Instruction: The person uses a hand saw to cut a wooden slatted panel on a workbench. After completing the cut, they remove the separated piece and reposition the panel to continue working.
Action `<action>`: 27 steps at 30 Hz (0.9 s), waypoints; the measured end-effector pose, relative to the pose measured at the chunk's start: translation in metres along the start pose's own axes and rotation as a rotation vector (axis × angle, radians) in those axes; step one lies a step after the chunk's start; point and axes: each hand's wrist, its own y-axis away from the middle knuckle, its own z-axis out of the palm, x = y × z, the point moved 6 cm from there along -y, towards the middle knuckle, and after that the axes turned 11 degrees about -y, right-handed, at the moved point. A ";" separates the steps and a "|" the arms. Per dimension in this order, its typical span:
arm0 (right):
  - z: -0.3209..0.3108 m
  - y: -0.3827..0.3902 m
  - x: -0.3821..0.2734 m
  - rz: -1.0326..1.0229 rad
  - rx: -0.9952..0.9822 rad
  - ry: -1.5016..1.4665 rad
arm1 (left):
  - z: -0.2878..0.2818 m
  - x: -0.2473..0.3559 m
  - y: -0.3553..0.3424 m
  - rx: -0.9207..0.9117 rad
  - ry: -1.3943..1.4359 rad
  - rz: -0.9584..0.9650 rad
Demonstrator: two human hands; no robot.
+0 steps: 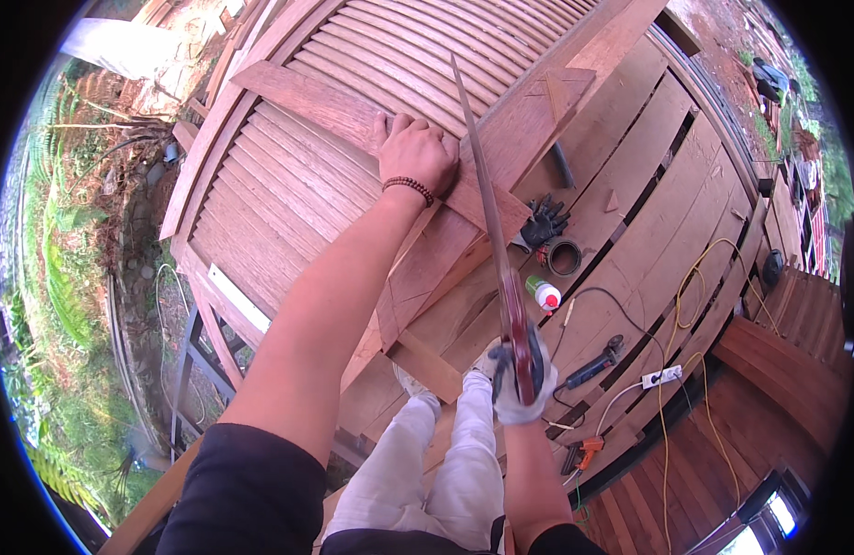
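Wooden slatted panel [288, 176] outdoors on plank decking [649, 213], left hand [415, 153] fingers flat, right hand [518, 375] fingers gripping handsaw [490, 217].

Bright, even daylight with soft, faint shadows and no harsh glare. Strong fisheye bending toward the black rim; slight blur and colour fringing at edges.

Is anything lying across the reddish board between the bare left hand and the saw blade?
Nothing visible does. The bare left hand presses flat on the long reddish wooden board, and the long thin steel saw blade, held by the gloved right hand, runs just beside its fingers. No tool or scrap lies between them.
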 end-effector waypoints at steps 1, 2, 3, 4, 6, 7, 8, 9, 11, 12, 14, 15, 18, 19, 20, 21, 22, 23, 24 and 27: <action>0.010 -0.017 0.001 -0.103 0.011 0.020 | 0.001 0.001 0.000 0.017 0.025 -0.007; 0.010 -0.012 0.001 -0.029 0.007 0.012 | 0.000 -0.003 -0.001 0.021 0.020 -0.023; 0.005 0.000 -0.001 0.050 0.001 0.010 | 0.001 -0.004 -0.001 0.019 0.020 -0.039; 0.000 0.019 -0.007 0.135 -0.005 0.012 | 0.001 -0.007 0.002 0.011 0.023 -0.052; -0.025 0.099 0.021 0.750 0.220 -0.830 | -0.001 -0.010 0.001 0.021 0.031 -0.061; -0.026 0.122 0.031 0.929 0.310 -1.071 | 0.000 -0.009 0.001 0.023 0.034 -0.064; -0.027 0.118 0.031 0.890 0.275 -0.953 | -0.002 -0.007 0.002 0.015 0.034 -0.054; -0.028 0.113 0.031 0.849 0.239 -0.835 | -0.003 -0.006 0.002 0.007 0.034 -0.045; -0.017 0.072 0.028 0.534 0.074 -0.495 | -0.004 -0.002 0.001 -0.034 0.019 -0.029; -0.008 0.040 0.020 0.231 0.004 -0.199 | -0.006 0.000 -0.003 -0.025 0.017 -0.028; 0.006 -0.005 0.010 -0.107 0.019 0.081 | -0.002 0.004 -0.002 -0.023 0.005 -0.015; 0.005 -0.003 -0.001 -0.133 0.022 0.103 | 0.002 0.000 0.000 -0.007 0.016 -0.029; -0.025 0.066 0.004 0.483 0.308 -0.568 | 0.001 -0.010 0.003 -0.040 0.001 -0.065; -0.033 0.097 0.005 0.675 0.303 -0.737 | 0.000 -0.011 0.003 -0.009 -0.009 -0.059; -0.041 0.131 0.005 0.882 0.333 -0.909 | 0.001 -0.012 0.005 -0.010 -0.004 -0.057; -0.048 0.157 -0.006 1.088 0.393 -1.052 | 0.001 -0.010 0.005 -0.004 0.006 -0.052; -0.043 0.153 0.010 0.980 0.351 -0.953 | 0.001 -0.010 0.004 0.000 0.014 -0.048; -0.030 0.129 0.022 0.877 0.329 -0.843 | -0.003 -0.003 0.002 -0.016 0.026 -0.029; -0.020 0.085 0.024 0.647 0.227 -0.627 | -0.003 0.000 0.001 -0.022 0.021 -0.020; 0.009 -0.013 0.010 0.020 0.063 -0.064 | -0.001 0.004 0.001 -0.025 0.015 -0.011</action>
